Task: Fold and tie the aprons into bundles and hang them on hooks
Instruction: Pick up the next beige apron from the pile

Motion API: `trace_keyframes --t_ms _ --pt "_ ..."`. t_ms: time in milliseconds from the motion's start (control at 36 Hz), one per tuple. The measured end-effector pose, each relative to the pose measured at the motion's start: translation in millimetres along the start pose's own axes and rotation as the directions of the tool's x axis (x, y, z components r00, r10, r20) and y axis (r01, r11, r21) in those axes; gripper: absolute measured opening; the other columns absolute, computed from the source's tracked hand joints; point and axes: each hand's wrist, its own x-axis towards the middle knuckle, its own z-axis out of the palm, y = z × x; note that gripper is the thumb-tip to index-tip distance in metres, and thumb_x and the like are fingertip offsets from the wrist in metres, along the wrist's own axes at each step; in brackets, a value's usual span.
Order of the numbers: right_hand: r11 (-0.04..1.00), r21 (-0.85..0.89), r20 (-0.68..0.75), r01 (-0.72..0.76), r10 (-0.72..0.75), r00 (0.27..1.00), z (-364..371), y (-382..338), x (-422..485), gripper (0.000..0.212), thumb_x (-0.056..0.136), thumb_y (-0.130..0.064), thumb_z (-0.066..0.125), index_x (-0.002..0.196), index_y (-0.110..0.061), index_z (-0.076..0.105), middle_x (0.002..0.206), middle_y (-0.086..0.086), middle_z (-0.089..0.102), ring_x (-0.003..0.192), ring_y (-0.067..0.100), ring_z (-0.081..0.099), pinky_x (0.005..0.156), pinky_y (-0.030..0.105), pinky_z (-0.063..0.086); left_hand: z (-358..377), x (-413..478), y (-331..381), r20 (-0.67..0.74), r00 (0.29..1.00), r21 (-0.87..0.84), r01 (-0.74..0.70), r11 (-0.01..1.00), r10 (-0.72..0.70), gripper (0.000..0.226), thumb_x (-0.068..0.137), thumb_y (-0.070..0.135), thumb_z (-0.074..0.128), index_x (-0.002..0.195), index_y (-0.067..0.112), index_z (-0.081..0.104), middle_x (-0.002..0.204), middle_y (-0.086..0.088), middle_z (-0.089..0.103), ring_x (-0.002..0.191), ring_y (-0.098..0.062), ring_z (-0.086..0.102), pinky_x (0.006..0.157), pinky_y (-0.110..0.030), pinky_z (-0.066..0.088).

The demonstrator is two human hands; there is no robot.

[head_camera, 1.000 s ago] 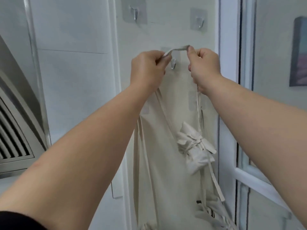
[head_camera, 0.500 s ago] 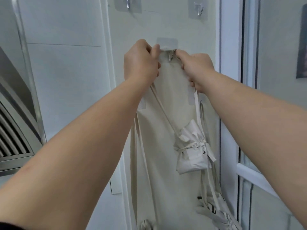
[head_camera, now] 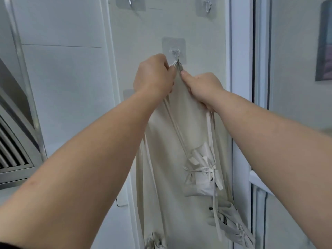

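I'm standing in a home kitchen. A steel range hood w/ slatted vents is jutting in at my left, and a white tiled wall is running beside it. Stick-on hooks are lining the wall, w/ an apron hanging below. At right, past a white door frame, a picture is hanging.

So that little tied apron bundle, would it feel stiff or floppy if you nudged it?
Probably soft and squashy: the tied apron bundle shows creased cloth folds cinched by a knotted tie. Likely light, since only a thin strap carries it. A nudge would probably set it swinging, as it dangles below the hook.
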Motion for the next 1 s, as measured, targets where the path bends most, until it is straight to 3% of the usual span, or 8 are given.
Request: trace_keyframes --t_ms 139,278,500,583,667,750,861,1000 --pt "1.000 -0.004 0.137 0.013 -0.012 0.990 6 -3 -10 0.052 0.097 -0.047 0.040 0.059 -0.014 0.049 0.057 0.007 0.051 0.045 0.026 0.049 0.047 0.026 0.040 -8 -5 -4 0.041 0.998 0.100 -0.058 0.993 0.054 0.018 0.091 0.030 0.051 0.075 0.022 0.051 0.074 0.004 0.069 0.079 -0.019 0.066 0.073 -0.033 0.054" --pt "0.998 0.032 0.200 0.057 -0.063 0.978 11 4 -37 0.042 0.103 -0.037 0.030 0.075 -0.015 0.052 0.074 0.008 0.055 0.075 0.028 0.058 0.061 0.038 0.052 -5 -37 -23 0.116 0.981 0.219 -0.177 0.960 0.155 0.037 0.093 0.042 0.051 0.082 0.011 0.067 0.079 -0.006 0.067 0.080 -0.026 0.061 0.066 -0.036 0.047" --pt "0.986 -0.107 0.176 0.126 -0.106 0.979 14 32 -78 0.049 0.094 -0.050 0.044 0.087 -0.003 0.056 0.079 0.008 0.050 0.073 0.022 0.049 0.072 0.041 0.050 -18 -88 -30 -0.063 0.950 0.294 -0.275 0.915 0.306 0.028 0.094 0.031 0.045 0.091 0.014 0.068 0.085 -0.002 0.062 0.079 -0.024 0.056 0.063 -0.035 0.044" --pt "0.997 -0.025 0.125 0.076 -0.073 0.990 12 37 -94 0.057 0.093 -0.049 0.047 0.107 0.005 0.059 0.081 0.003 0.050 0.074 0.018 0.048 0.077 0.041 0.050 -23 -105 -29 -0.030 0.975 0.218 -0.208 0.953 0.220 0.025 0.093 0.028 0.046 0.093 0.018 0.069 0.088 0.002 0.065 0.082 -0.021 0.058 0.067 -0.034 0.048" --pt "0.999 0.026 0.087 0.038 -0.041 0.995 11 44 -112 0.033 0.092 -0.047 0.049 0.095 -0.016 0.060 0.083 -0.007 0.055 0.078 0.016 0.052 0.072 0.031 0.044 -28 -131 -31 0.024 0.995 0.093 -0.097 0.991 0.095 0.022 0.091 0.025 0.049 0.092 0.021 0.070 0.081 0.010 0.065 0.080 -0.016 0.060 0.072 -0.035 0.053" --pt "0.999 0.044 0.084 0.011 -0.014 0.996 6 46 -134 0.022 0.092 -0.039 0.051 0.088 -0.019 0.059 0.083 -0.008 0.057 0.077 0.015 0.053 0.071 0.030 0.044 -35 -160 -34 0.109 0.993 -0.060 0.049 0.997 -0.043 0.019 0.091 0.024 0.052 0.090 0.025 0.071 0.070 0.019 0.060 0.076 -0.009 0.059 0.074 -0.029 0.052" --pt "0.994 0.097 0.155 -0.045 0.030 0.988 3 48 -174 0.020 0.092 -0.032 0.053 0.078 -0.019 0.058 0.079 -0.006 0.059 0.074 0.013 0.055 0.071 0.032 0.047 -50 -205 -37 0.240 0.947 -0.203 0.264 0.943 -0.213 0.019 0.091 0.022 0.054 0.085 0.031 0.069 0.075 0.015 0.063 0.073 -0.008 0.062 0.067 -0.027 0.049" --pt "0.990 0.078 0.310 -0.117 0.088 0.947 21 55 -247 0.022 0.091 -0.028 0.056 0.069 -0.021 0.056 0.071 -0.004 0.057 0.063 0.012 0.049 0.068 0.030 0.045 -78 -286 -42 0.304 0.858 -0.184 0.480 0.858 -0.415 0.016 0.092 0.017 0.053 0.094 0.024 0.068 0.079 0.008 0.064 0.066 -0.005 0.060 0.059 -0.021 0.050"
